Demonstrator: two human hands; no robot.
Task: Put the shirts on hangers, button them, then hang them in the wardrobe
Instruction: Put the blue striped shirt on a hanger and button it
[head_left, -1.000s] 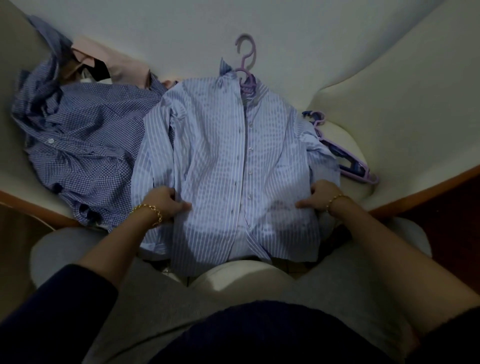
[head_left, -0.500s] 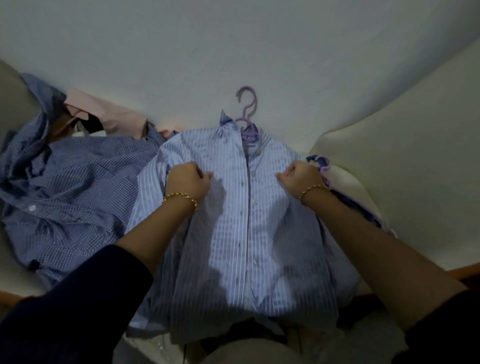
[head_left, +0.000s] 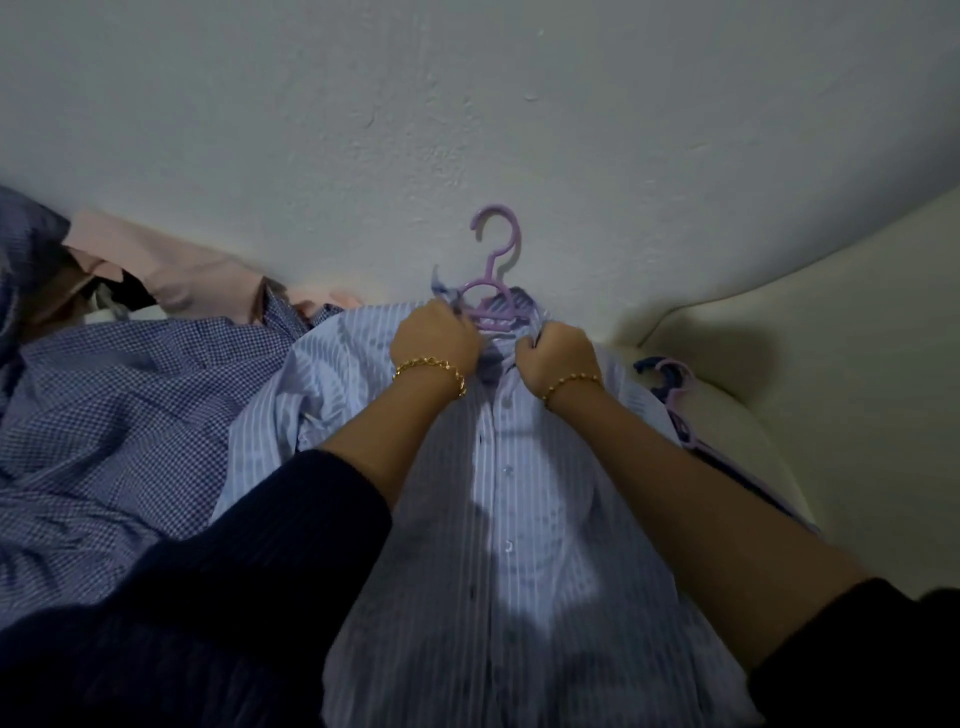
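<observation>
the light blue striped shirt (head_left: 514, 519) lies flat on the cream sofa (head_left: 831, 364), buttoned, long axis running away from the person, collar far — the purple hanger (head_left: 493, 291) hook points at the wall. left hand (head_left: 435, 338) and right hand (head_left: 557, 353), arms stretched forward, fists curled, clamp the collar. a checked blue shirt (head_left: 130, 415) lies left, spare hangers (head_left: 675, 395) right.

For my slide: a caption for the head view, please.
Left hand and right hand grip the striped shirt near its purple hanger.

Blue-striped shirt (head_left: 519, 519), purple hanger (head_left: 493, 291)
</observation>
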